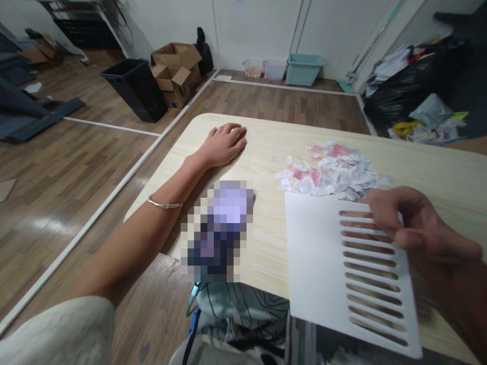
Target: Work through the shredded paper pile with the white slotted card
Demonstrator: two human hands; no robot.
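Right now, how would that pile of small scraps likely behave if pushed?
The pile of scraps would probably break up, since its pieces look small and loose. They seem light, being thin and papery. Rolling looks unlikely: many appear flat.

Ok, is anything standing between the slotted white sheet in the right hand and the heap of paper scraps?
Nothing visible is. In this view, the far edge of the slotted white sheet in the right hand meets the near side of the paper scraps. The left hand rests well aside.
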